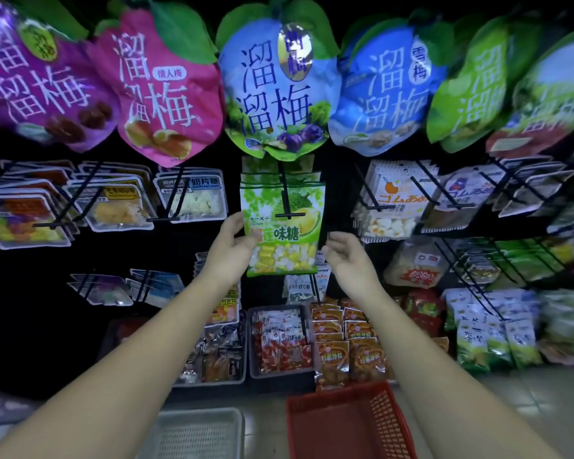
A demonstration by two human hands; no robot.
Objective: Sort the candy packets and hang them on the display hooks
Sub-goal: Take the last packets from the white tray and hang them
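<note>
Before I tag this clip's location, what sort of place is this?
Most likely a shop's snack aisle: candy packets hang in rows on hooks, big plum bags hang above them, and a red basket stands on the floor.

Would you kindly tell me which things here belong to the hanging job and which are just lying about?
In the job: green durian candy packet; black wire display hook it hangs on; left hand pinching its edge; right hand open beside it.
Lying about: big blue leaf-topped plum bag overhead; red plastic mesh basket; white plastic mesh tray.
</note>
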